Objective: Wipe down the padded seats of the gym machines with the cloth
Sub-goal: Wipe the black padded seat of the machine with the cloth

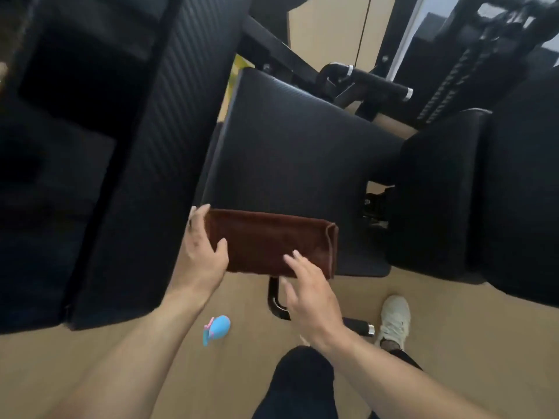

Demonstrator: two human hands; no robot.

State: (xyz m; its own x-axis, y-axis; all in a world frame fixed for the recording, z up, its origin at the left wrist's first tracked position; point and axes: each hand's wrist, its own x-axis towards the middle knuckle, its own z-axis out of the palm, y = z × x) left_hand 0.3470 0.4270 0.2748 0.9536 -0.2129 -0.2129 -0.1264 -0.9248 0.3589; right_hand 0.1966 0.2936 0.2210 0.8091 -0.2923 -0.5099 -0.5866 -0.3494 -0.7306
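A folded brown cloth [266, 241] lies across the near end of a black padded seat [296, 146] in the middle of the view. My left hand [201, 247] grips the cloth's left end, thumb on top and fingers behind the edge. My right hand [308, 288] hovers at the cloth's near right corner with its fingers spread, fingertips at or just above the fabric. A tall black back pad [157, 164] rises to the left of the seat, and another black pad [435, 192] stands to the right.
A black handle with a chrome end [381, 83] sticks out behind the seat. Below the seat a curved black post [276, 300] meets the tan floor. A blue and pink toy [216, 329] lies on the floor. My white shoe [393, 320] stands at the right.
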